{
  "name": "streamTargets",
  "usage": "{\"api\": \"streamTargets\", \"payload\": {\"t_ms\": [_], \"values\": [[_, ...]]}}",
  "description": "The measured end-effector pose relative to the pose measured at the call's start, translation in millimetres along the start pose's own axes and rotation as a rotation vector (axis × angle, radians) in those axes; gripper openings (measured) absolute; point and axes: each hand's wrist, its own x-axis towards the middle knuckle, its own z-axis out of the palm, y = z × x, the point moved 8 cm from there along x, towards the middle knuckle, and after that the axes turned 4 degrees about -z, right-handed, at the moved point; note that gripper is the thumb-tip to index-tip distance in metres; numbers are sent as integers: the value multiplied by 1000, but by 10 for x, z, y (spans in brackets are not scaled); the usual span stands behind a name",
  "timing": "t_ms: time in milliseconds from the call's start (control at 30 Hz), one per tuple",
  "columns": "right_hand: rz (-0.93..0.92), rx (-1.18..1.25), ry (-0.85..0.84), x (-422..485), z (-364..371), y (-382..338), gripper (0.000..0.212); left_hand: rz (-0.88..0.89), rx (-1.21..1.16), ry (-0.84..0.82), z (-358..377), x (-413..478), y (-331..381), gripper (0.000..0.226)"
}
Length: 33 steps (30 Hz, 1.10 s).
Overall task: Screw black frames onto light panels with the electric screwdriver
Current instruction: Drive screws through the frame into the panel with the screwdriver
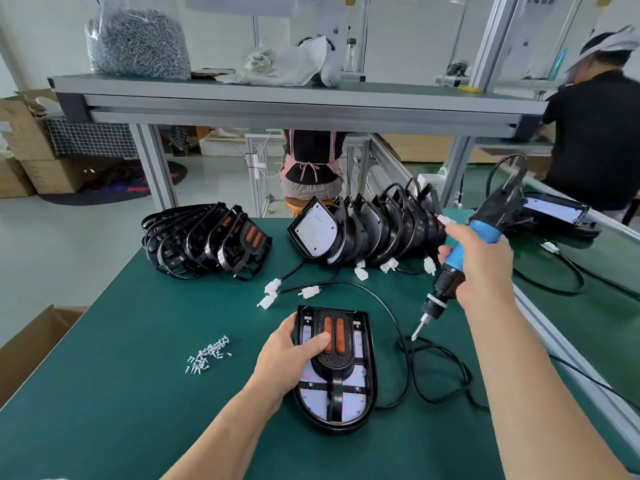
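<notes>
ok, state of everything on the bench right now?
framed light panel, flat on mat, frame on top
left hand, grips framed light panel
electric screwdriver, tilted, bit off the panel
right hand, grips electric screwdriver
loose screws, small pile on mat
black frames, leaning stack
light panels, leaning row

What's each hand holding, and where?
Right hand grips the electric screwdriver by its blue handle. Left hand grips the light panel at its left edge, thumb on the black frame.
</notes>
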Motion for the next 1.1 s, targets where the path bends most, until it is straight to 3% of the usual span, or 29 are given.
{"api": "streamTargets", "payload": {"t_ms": [100, 233, 433, 567, 633, 733, 900, 1033, 1100], "values": [[-4, -71, 54, 114, -290, 7, 42, 4, -17, 7, 1, 2, 12, 39], [73, -242, 37, 136, -481, 181, 83, 4, -49, 17, 3, 11, 2, 43], [368, -364, -153, -73, -390, 854, 60, -13, -58, 149, -66, 47, -68, 31], [385, -527, -222, -212, -303, 1166, 60, -24, -17, 167, -72, 58, -100, 38], [325, -637, -219, -234, -283, 1207, 62, -22, -2, 171, -79, 62, -105, 44], [179, -833, -263, -257, -185, 1168, 66, -4, -3, 186, -93, 48, -91, 32], [-45, -1332, -414, -382, -5, 1147, 59, 50, -11, 211, -95, -4, -62, 23], [-516, -1486, -467, -567, 252, 1007, 53, 98, -23, 246, -112, -48, -43, 21], [-591, -1490, -573, -680, 392, 1055, 54, 125, -44, 257, -125, -78, -30, 24]]}}
